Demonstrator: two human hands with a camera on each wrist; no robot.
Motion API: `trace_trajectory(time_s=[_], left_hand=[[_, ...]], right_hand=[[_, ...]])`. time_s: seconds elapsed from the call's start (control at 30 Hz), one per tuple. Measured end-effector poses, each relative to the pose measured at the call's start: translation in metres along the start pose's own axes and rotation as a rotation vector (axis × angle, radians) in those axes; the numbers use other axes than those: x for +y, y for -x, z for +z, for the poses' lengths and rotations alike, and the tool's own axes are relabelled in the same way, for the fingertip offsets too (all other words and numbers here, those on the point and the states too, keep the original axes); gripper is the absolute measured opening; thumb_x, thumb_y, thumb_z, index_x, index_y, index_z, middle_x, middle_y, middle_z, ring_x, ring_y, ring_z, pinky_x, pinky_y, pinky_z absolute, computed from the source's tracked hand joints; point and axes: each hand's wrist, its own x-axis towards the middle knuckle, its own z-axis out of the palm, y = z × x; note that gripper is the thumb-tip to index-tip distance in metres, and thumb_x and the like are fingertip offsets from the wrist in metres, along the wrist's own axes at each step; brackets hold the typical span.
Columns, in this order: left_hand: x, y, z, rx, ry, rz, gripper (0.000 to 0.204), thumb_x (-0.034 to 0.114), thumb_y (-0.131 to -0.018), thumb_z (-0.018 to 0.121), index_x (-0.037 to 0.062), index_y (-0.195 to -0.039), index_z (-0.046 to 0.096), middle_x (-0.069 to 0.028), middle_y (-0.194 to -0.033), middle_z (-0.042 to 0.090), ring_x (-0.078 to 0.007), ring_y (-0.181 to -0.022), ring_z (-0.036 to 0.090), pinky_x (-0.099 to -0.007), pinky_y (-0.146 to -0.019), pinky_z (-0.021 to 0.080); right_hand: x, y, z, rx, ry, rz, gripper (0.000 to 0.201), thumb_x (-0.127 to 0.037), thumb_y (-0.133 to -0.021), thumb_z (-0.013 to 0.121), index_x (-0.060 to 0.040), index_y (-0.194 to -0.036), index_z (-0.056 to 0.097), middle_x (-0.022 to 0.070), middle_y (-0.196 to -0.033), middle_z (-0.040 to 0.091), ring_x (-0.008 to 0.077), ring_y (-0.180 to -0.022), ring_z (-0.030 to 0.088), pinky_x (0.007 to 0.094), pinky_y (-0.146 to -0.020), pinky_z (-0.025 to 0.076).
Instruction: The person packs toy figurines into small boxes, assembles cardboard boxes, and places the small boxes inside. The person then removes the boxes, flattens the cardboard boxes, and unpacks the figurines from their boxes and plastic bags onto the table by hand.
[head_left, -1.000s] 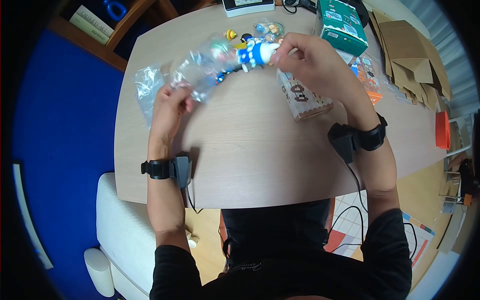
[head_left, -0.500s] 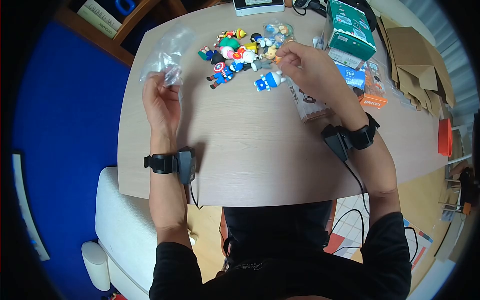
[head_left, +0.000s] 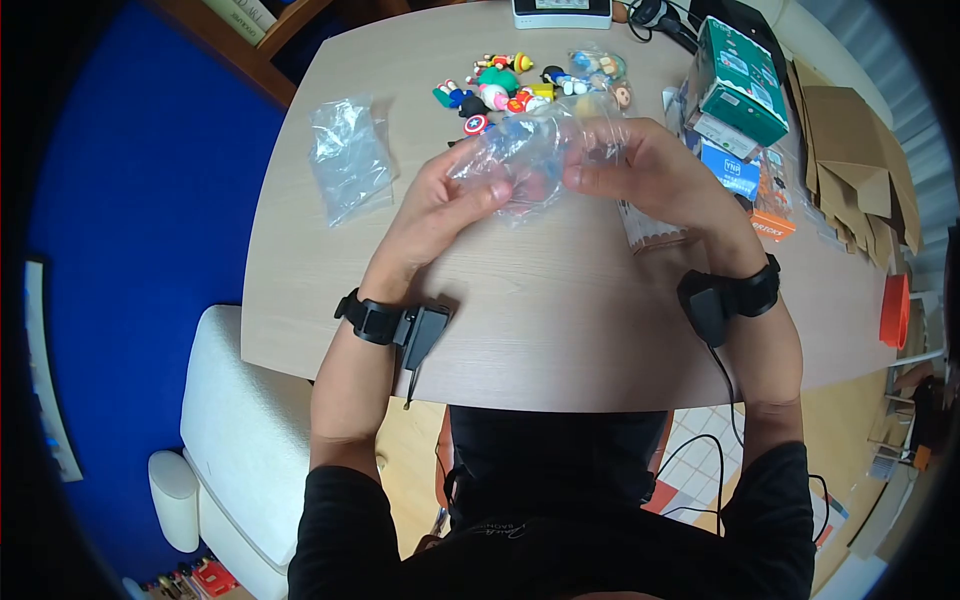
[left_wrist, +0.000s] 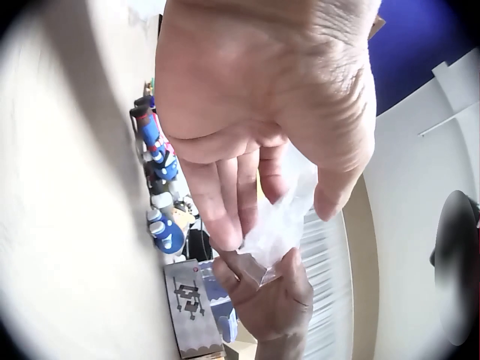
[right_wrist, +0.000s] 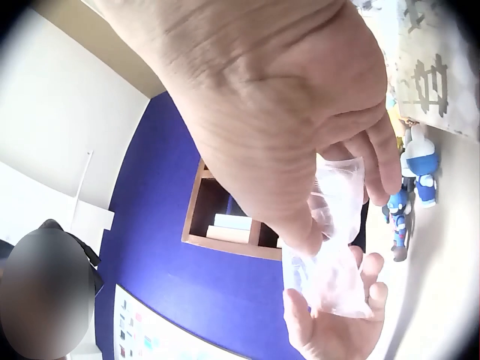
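Note:
Both hands hold a crumpled clear plastic bag [head_left: 535,160] [left_wrist: 277,232] [right_wrist: 337,277] between them, raised over the table. The left hand [head_left: 432,215] [left_wrist: 262,90] [right_wrist: 341,334] pinches its left end, thumb toward the wearer. At the other end, the right hand [head_left: 665,180] [left_wrist: 274,304] [right_wrist: 277,112] grips the plastic between thumb and fingers. Behind the bag lie several small toy figures, including a green one [head_left: 495,80]. A blue-and-white figure [right_wrist: 424,166] shows beside the right hand in the right wrist view; the bag covers that area in the head view.
A second clear bag [head_left: 350,160] lies flat at the table's left. A patterned box [head_left: 650,228] is partly under the right forearm. Farther right are a green box [head_left: 742,85], a blue package [head_left: 730,170] and brown paper bags [head_left: 850,150]. A white device [head_left: 562,12] stands at the back.
The left hand has brought the bag rightward from the table's left side, and the right hand has taken hold of it. The flat bag at the left is uncovered. The head view has shifted.

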Motion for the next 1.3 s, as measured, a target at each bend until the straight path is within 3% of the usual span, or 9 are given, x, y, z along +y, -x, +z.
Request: trace_trajectory(time_s=[0.2,0.4,0.47,0.77,0.87,0.93,1.0,1.1,1.3], left_hand=[[0.001,-0.003,-0.007,0.124,-0.284,-0.063,0.031,0.025,-0.096,0.060,-0.0012,-0.112,0.065,-0.0013,-0.098,0.068,-0.0058,-0.088,0.057,-0.0234,-0.080,0.046],[0.027,-0.002,-0.026,0.198,-0.211,-0.026,0.029,0.028,-0.096,0.060,0.0012,-0.101,0.067,-0.0028,-0.087,0.067,-0.0087,-0.077,0.058,-0.0243,-0.070,0.046],[0.045,-0.003,-0.030,0.466,-0.204,0.058,0.027,0.028,-0.096,0.058,0.0020,-0.097,0.066,-0.0042,-0.085,0.065,-0.0110,-0.072,0.057,-0.0248,-0.066,0.045],[0.026,0.026,-0.163,1.046,-0.983,-0.232,0.048,0.031,-0.087,0.060,0.0011,-0.123,0.058,-0.0183,-0.118,0.060,-0.0297,-0.115,0.053,-0.0421,-0.104,0.036],[0.026,0.036,-0.141,0.891,-1.592,-0.014,0.050,0.026,-0.084,0.061,0.0114,-0.132,0.055,-0.0234,-0.138,0.047,-0.0344,-0.131,0.043,-0.0468,-0.111,0.030],[0.036,0.036,-0.141,0.670,-1.518,0.118,0.051,0.026,-0.081,0.065,0.0179,-0.131,0.056,-0.0215,-0.147,0.039,-0.0337,-0.141,0.030,-0.0483,-0.114,0.027],[0.047,0.035,-0.134,0.182,-1.566,0.021,0.055,0.030,-0.081,0.067,0.0180,-0.133,0.055,-0.0161,-0.151,0.036,-0.0339,-0.142,0.029,-0.0486,-0.115,0.028],[0.054,0.031,-0.111,0.187,-1.420,-0.304,0.054,0.037,-0.083,0.067,0.0192,-0.133,0.056,-0.0125,-0.150,0.038,-0.0346,-0.138,0.036,-0.0486,-0.112,0.034],[0.045,0.032,-0.110,0.292,-1.420,-0.443,0.065,0.059,-0.083,0.064,0.0184,-0.134,0.057,-0.0176,-0.143,0.046,-0.0339,-0.132,0.046,-0.0464,-0.108,0.040]], right_hand=[[-0.009,0.002,-0.002,0.115,0.230,0.053,0.009,-0.014,-0.089,0.069,-0.0049,-0.092,0.068,-0.0026,-0.079,0.063,0.0038,-0.067,0.054,0.0199,-0.061,0.043],[-0.012,0.001,-0.004,0.416,-0.094,-0.107,0.013,-0.012,-0.089,0.065,-0.0023,-0.097,0.068,-0.0017,-0.076,0.064,0.0047,-0.068,0.055,0.0198,-0.059,0.042],[-0.018,0.001,-0.005,0.458,-0.109,-0.120,0.017,-0.012,-0.089,0.065,-0.0018,-0.102,0.066,-0.0012,-0.077,0.064,0.0048,-0.068,0.056,0.0195,-0.060,0.043],[-0.017,0.004,-0.008,0.432,-0.044,-0.200,0.026,-0.012,-0.089,0.066,-0.0036,-0.113,0.062,-0.0007,-0.077,0.064,0.0043,-0.068,0.056,0.0190,-0.059,0.043],[-0.014,0.003,-0.008,0.407,-0.002,-0.216,0.027,-0.013,-0.089,0.067,-0.0041,-0.114,0.062,-0.0012,-0.076,0.064,0.0038,-0.067,0.055,0.0192,-0.057,0.041],[-0.014,0.004,-0.008,0.395,0.025,-0.229,0.027,-0.013,-0.088,0.068,-0.0040,-0.113,0.062,-0.0014,-0.075,0.063,0.0036,-0.066,0.054,0.0193,-0.056,0.040],[-0.015,0.004,-0.007,0.394,0.068,-0.221,0.026,-0.013,-0.088,0.067,-0.0039,-0.113,0.063,-0.0015,-0.075,0.062,0.0033,-0.065,0.053,0.0195,-0.055,0.040],[-0.014,0.005,-0.005,0.367,0.050,-0.228,0.026,-0.013,-0.088,0.067,-0.0036,-0.112,0.063,-0.0014,-0.074,0.062,0.0033,-0.064,0.053,0.0193,-0.053,0.039],[-0.023,0.010,-0.007,0.319,0.101,-0.169,0.026,-0.006,-0.092,0.063,0.0018,-0.116,0.059,-0.0027,-0.077,0.060,0.0030,-0.072,0.056,0.0169,-0.065,0.046]])
